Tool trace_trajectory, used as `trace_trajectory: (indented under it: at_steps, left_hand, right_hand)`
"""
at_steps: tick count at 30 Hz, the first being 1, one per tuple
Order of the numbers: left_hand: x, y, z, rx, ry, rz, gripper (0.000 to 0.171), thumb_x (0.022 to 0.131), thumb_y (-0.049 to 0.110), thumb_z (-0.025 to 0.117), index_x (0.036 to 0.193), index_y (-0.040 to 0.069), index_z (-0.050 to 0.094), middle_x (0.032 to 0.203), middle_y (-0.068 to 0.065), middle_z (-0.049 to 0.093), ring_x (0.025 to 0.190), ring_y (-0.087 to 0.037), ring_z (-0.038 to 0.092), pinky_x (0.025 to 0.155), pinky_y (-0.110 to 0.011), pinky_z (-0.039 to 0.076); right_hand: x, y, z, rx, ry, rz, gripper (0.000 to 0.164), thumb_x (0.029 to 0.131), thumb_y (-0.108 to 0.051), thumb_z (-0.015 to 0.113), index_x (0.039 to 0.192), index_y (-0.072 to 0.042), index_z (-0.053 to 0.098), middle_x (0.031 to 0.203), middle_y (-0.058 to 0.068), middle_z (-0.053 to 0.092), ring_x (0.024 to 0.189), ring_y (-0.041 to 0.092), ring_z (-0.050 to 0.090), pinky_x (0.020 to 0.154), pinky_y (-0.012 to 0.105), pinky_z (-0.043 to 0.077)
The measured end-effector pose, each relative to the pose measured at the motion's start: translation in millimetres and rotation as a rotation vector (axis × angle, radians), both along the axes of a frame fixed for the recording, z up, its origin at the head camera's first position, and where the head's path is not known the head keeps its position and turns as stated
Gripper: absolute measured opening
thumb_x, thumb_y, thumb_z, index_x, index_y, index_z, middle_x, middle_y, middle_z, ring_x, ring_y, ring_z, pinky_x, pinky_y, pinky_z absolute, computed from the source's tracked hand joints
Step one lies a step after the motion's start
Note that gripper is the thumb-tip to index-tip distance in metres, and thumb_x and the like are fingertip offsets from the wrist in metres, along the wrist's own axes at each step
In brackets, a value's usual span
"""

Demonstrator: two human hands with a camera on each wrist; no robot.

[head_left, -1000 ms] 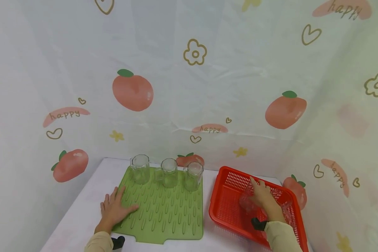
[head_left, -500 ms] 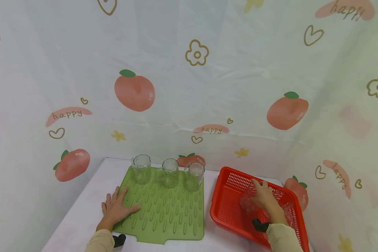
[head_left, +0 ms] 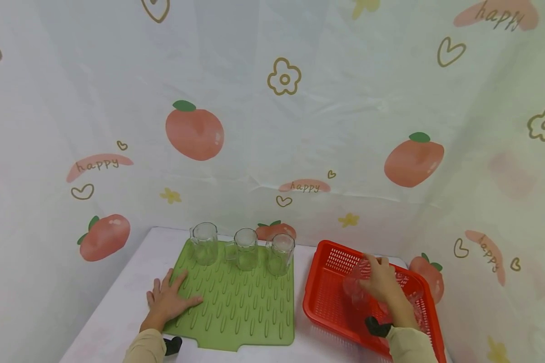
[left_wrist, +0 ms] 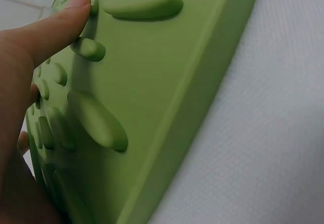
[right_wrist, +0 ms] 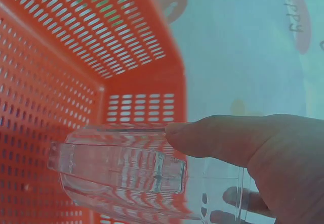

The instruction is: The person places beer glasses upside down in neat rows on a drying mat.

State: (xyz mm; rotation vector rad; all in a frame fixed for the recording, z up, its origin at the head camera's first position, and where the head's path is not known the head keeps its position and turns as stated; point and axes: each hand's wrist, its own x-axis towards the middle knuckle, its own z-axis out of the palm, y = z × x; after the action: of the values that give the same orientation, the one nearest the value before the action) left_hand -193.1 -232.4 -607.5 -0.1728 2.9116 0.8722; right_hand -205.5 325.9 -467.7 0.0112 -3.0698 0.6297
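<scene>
Inside the red basket (head_left: 310, 297), my right hand (head_left: 383, 283) holds a clear glass mug (right_wrist: 121, 166). The right wrist view shows the thumb along one side of the mug and fingertips (right_wrist: 234, 196) on the other; its handle faces the camera. With fingers spread, my left hand (head_left: 167, 302) rests on the left edge of the green ridged mat (head_left: 236, 315). Along the mat's back edge stand three clear mugs: a left mug (head_left: 204, 247), a middle mug (head_left: 246, 252) and a right mug (head_left: 280, 257).
More clear glassware (head_left: 417, 292) lies at the right of the basket, partly hidden by my forearm. A white table (head_left: 113, 302) carries mat and basket. Behind it hangs a white curtain (head_left: 254, 151) printed with fruit, hearts and flowers.
In the basket, my right hand and the mug have shifted slightly, with the mug tilting a little. The left hand stays on the mat; the three standing mugs have not moved.
</scene>
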Motion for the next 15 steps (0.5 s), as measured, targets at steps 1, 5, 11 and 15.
trace_trajectory:
  at_steps: [1,5,11,15]
  left_hand:
    - [-0.2,0.0,-0.6,-0.002,0.003,-0.001,0.109,0.075,0.067,0.077,0.158,0.01,0.034,0.166,-0.031,0.006,0.145,-0.072,-0.003,0.11,-0.086,0.001]
    - [-0.4,0.5,-2.0,-0.006,0.001,-0.005,0.109,0.075,0.067,0.077,0.158,0.01,0.035,0.166,-0.031,0.006,0.145,-0.072,-0.003,0.11,-0.087,0.0]
    - [-0.4,0.5,-1.0,-0.008,-0.019,-0.005,0.111,0.076,0.068,0.076,0.159,0.011,0.032,0.166,-0.031,0.003,0.145,-0.071,-0.005,0.11,-0.087,-0.001]
    - [0.1,1.1,1.8,-0.004,-0.019,-0.004,0.11,0.075,0.067,0.078,0.159,0.011,0.033,0.166,-0.031,0.004,0.145,-0.071,-0.005,0.11,-0.086,-0.001]
  right_hand:
    - [0.8,-0.3,1.7,-0.006,0.001,0.0,0.079,0.083,-0.015,0.081,0.149,0.0,0.04,0.137,0.037,0.039,0.123,0.061,0.042,0.091,0.071,0.052]
    - [4.1,-2.8,9.8,-0.027,0.001,-0.003,0.078,0.085,-0.016,0.08,0.15,-0.002,0.04,0.14,0.036,0.038,0.124,0.059,0.043,0.09,0.068,0.054]
    - [9.5,-10.0,23.1,-0.047,0.069,0.007,0.075,0.083,-0.017,0.082,0.146,-0.002,0.044,0.139,0.036,0.04,0.123,0.057,0.046,0.088,0.066,0.056]
    - [12.9,-13.2,29.0,-0.051,0.127,0.026,0.072,0.082,-0.017,0.083,0.143,-0.002,0.046,0.137,0.036,0.043,0.122,0.056,0.048,0.089,0.066,0.056]
